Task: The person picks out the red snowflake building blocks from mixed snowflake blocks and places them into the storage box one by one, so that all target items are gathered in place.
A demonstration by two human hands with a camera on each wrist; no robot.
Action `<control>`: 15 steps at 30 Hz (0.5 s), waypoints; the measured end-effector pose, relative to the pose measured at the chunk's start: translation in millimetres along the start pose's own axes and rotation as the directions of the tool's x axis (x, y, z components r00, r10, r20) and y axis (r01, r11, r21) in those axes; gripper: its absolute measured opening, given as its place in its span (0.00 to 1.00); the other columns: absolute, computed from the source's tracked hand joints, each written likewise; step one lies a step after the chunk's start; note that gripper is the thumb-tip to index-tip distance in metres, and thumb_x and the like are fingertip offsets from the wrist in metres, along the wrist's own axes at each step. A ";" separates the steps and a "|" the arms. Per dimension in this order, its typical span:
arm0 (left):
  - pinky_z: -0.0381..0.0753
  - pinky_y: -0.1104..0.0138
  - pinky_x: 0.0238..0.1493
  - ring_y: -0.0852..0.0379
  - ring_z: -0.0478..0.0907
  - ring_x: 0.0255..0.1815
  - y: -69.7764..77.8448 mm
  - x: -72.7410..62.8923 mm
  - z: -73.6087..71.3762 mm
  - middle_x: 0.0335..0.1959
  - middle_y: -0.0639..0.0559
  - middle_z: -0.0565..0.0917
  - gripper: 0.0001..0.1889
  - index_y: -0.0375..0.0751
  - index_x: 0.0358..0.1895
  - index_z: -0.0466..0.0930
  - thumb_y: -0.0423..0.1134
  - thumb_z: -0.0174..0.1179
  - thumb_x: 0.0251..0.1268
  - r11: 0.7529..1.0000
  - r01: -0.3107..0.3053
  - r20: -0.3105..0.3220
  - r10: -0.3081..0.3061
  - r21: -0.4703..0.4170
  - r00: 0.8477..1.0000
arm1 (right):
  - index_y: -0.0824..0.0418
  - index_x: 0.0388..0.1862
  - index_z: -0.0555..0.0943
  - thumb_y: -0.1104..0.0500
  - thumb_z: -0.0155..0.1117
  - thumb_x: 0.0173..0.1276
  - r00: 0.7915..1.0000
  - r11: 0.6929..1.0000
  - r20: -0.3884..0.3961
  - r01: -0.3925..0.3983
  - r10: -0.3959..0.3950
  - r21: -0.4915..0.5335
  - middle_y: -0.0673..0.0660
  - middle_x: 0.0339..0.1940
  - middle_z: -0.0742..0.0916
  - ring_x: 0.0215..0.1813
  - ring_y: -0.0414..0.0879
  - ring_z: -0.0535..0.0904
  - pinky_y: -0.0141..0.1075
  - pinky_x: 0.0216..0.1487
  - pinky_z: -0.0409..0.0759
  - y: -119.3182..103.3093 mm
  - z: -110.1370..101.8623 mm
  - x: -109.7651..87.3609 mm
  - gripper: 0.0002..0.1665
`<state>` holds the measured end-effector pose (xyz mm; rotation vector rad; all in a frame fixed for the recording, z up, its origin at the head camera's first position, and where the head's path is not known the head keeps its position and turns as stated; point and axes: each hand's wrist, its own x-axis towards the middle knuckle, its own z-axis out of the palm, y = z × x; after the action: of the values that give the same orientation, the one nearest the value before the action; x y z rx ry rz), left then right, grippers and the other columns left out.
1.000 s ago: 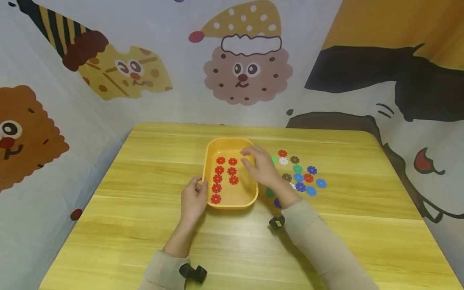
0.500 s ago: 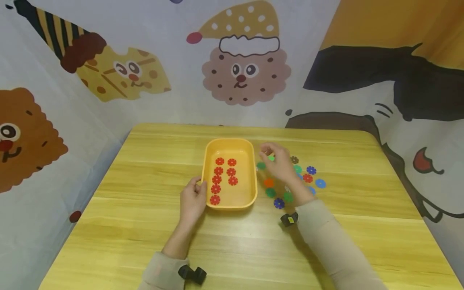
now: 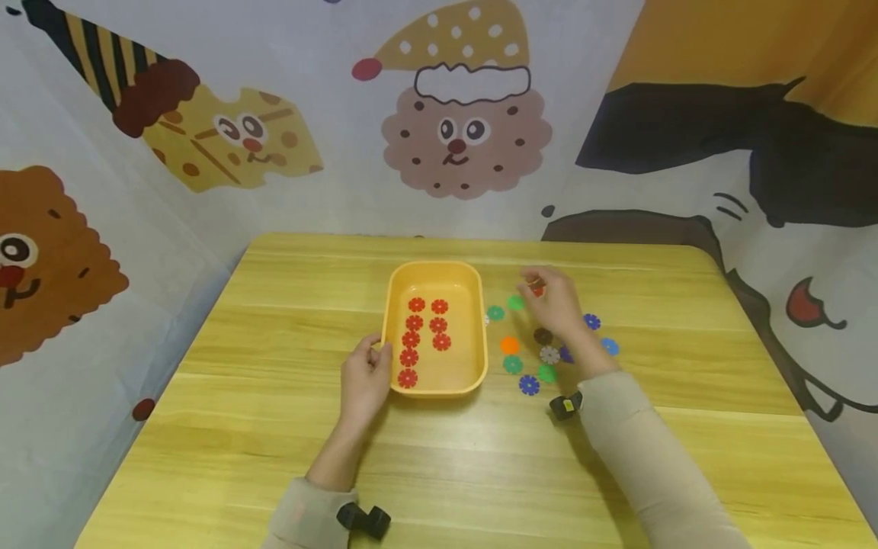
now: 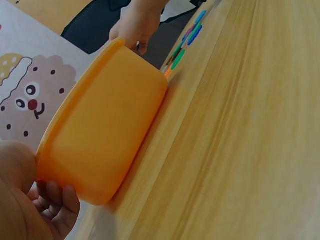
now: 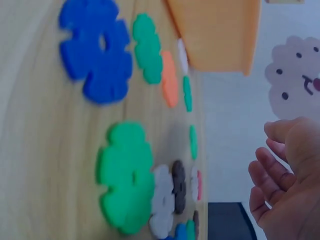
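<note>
A yellow-orange plastic tray (image 3: pixel 461 367) sits on the table, with red snowflake-shaped plastic discs (image 3: pixel 411 339) in two columns on its floor. The left column has several discs, the right one 3. My left hand (image 3: pixel 366 375) holds the tray's near left side, its fingers (image 4: pixel 60 197) curled against the outer wall. To the right of the tray, my right hand (image 3: pixel 554 305) hovers over loose snowflake discs, fingers loosely bent and nothing in its grasp. A red disc (image 3: pixel 538 290) on the table shows between thumb and fingers there.
Loose discs lie right of the tray: an orange disc (image 3: pixel 510 345), a dark blue disc (image 3: pixel 529 385), a light blue disc (image 3: pixel 609 346), a brown disc (image 3: pixel 543 335) and several greens. A cartoon-printed cloth (image 3: pixel 357 206) hangs behind the wooden table (image 3: pixel 274 305).
My right hand has moved right, from over the tray to above the loose discs. My left hand stays on the tray, and the red discs inside keep their places.
</note>
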<state>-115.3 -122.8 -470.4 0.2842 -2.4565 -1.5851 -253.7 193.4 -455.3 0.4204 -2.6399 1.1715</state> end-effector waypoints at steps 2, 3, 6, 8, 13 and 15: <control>0.67 0.71 0.17 0.57 0.68 0.18 0.7 0.0 -0.1 0.20 0.48 0.75 0.17 0.28 0.60 0.78 0.36 0.57 0.76 1.000 0.001 -0.002 -0.001 -0.001 1.000 | 0.71 0.57 0.80 0.63 0.65 0.72 1.000 1.000 0.005 -0.013 0.013 -0.014 0.66 0.48 0.84 0.48 0.59 0.81 0.52 0.50 0.82 4.4 -0.2 1.1 0.18; 0.67 0.71 0.17 0.57 0.68 0.18 0.8 0.1 -0.1 0.20 0.48 0.75 0.17 0.28 0.60 0.78 0.36 0.57 0.76 1.000 0.003 -0.003 -0.003 0.000 1.000 | 0.71 0.58 0.80 0.62 0.66 0.73 1.000 0.999 0.010 -0.024 0.024 -0.022 0.65 0.48 0.84 0.49 0.59 0.81 0.52 0.51 0.81 6.0 -0.7 1.5 0.19; 0.68 0.71 0.17 0.57 0.68 0.18 1.5 -0.7 -0.3 0.21 0.48 0.75 0.18 0.29 0.61 0.78 0.36 0.57 0.75 1.000 0.017 -0.001 -0.017 0.000 1.000 | 0.71 0.59 0.79 0.61 0.65 0.73 0.998 0.998 0.033 -0.045 0.046 -0.035 0.65 0.47 0.84 0.49 0.60 0.80 0.53 0.51 0.80 10.7 -2.3 2.4 0.20; 0.68 0.71 0.18 0.57 0.68 0.18 1.9 -1.3 -0.4 0.21 0.48 0.75 0.18 0.29 0.61 0.78 0.36 0.57 0.75 1.000 0.022 0.000 -0.022 0.000 1.000 | 0.71 0.60 0.79 0.61 0.65 0.73 0.997 0.997 0.049 -0.060 0.062 -0.043 0.66 0.47 0.84 0.49 0.61 0.80 0.54 0.52 0.80 15.0 -3.6 3.4 0.20; 0.67 0.71 0.17 0.57 0.67 0.17 2.2 -1.1 -0.7 0.20 0.49 0.74 0.17 0.26 0.59 0.79 0.34 0.58 0.75 1.000 -0.013 -0.010 0.013 -0.006 1.000 | 0.70 0.61 0.78 0.59 0.64 0.74 0.990 0.991 0.088 -0.106 0.113 -0.084 0.67 0.51 0.83 0.52 0.62 0.80 0.56 0.55 0.79 27.0 -6.7 7.2 0.22; 0.66 0.72 0.17 0.58 0.67 0.17 1.8 -0.6 -1.0 0.19 0.49 0.74 0.16 0.26 0.58 0.79 0.34 0.58 0.74 1.000 -0.022 -0.020 0.021 -0.007 1.000 | 0.70 0.62 0.77 0.58 0.64 0.75 0.985 0.987 0.108 -0.122 0.133 -0.103 0.67 0.51 0.83 0.53 0.63 0.80 0.57 0.57 0.78 30.4 -8.0 8.0 0.23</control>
<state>-114.6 -122.7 -468.5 0.2698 -2.4302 -1.5754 -271.0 217.6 -468.3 0.3136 -2.8468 1.0798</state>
